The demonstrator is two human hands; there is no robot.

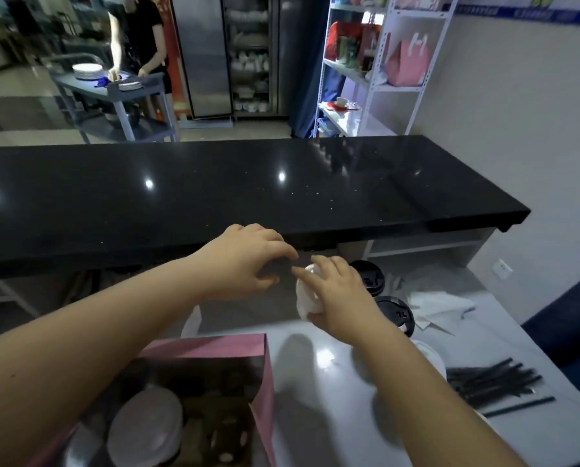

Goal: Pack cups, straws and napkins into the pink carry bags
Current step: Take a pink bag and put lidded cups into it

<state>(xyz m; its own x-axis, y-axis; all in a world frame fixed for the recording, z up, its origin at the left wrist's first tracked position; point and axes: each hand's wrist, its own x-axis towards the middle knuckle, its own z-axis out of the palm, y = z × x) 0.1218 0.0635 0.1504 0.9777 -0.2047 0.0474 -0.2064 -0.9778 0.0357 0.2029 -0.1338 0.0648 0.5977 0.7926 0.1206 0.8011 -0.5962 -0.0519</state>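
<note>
An open pink carry bag (261, 369) stands at the lower left on the grey work surface, with a white-lidded cup (145, 429) inside. My right hand (341, 298) grips a white cup (303, 298) above the surface, just beyond the bag. My left hand (248, 261) hovers right beside it with fingers curled, fingertips close to the cup; whether they touch it is unclear. Two black-lidded cups (396, 313) stand to the right of my hands. Loose white napkins (440, 305) lie behind them. A bundle of black straws (491, 382) lies at the right.
A raised black counter (214, 190) runs across in front of me. A white-lidded cup (430, 358) sits under my right forearm. A white shelf with another pink bag (408, 64) stands at the back right. A person works at a grey cart (113, 92) at the back left.
</note>
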